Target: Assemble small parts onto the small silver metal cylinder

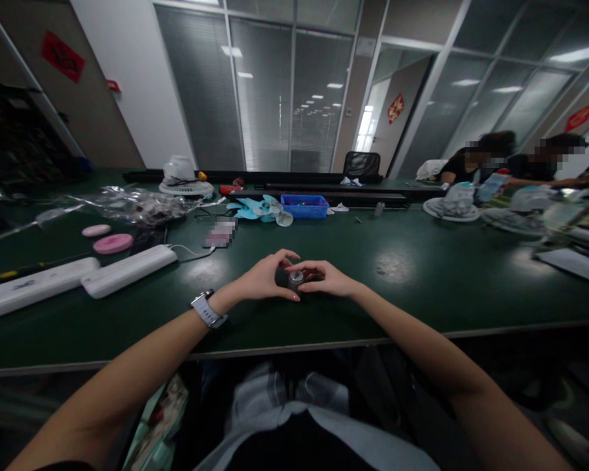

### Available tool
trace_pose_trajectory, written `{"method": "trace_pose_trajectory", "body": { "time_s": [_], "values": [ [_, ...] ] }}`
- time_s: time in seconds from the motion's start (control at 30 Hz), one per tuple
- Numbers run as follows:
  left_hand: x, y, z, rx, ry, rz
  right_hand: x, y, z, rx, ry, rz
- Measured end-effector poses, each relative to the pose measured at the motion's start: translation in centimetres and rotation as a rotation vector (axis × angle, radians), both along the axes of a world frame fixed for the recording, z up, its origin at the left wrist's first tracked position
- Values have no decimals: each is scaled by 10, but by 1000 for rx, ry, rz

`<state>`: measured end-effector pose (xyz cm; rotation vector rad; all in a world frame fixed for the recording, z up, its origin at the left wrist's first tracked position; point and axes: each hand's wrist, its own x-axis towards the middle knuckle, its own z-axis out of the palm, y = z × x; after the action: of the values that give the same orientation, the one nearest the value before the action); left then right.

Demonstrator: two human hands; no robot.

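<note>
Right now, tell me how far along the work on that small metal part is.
Apparently done: the small metal part stands upright near the green table's front edge. In hand: the right hand's fingers are at it, the left hand curves open beside it; grip is unclear. Possibly left: the grey cylinder farther back, untouched.

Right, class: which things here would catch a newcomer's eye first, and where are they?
Probably the bare left hand and right hand, mid-picture, curved around a small grey cylinder at the near side of the green tabletop. Next, perhaps, the bright blue rectangular basket beyond them, towards the far side.
</note>
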<state>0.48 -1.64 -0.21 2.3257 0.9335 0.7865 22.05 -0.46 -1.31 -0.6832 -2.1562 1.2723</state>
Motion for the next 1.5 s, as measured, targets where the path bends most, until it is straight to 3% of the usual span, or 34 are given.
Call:
{"method": "trace_pose_trajectory", "body": {
  "time_s": [0.23,0.33,0.63,0.77,0.87,1.1,1.33,1.5],
  "values": [
    [2,7,-15,-228,-20,-26,-1,3,-1,-2,84,-113],
    [3,6,-13,-215,-13,-39,0,5,-3,12,157,-193],
    [3,4,-9,-140,51,0,-8,-4,-4,125,227,-245],
    [4,3,-8,-107,55,32,-8,2,-5,124,342,-349],
    [4,1,-6,-82,56,49,-2,12,-7,121,311,-421],
    [2,1,-6,-89,44,63,12,31,-24,7,18,-378],
    [3,1,-5,-73,56,79,14,27,-16,-38,-51,-293],
    [2,2,-5,-51,65,80,12,29,-21,-10,-42,-300]
  ]
}}
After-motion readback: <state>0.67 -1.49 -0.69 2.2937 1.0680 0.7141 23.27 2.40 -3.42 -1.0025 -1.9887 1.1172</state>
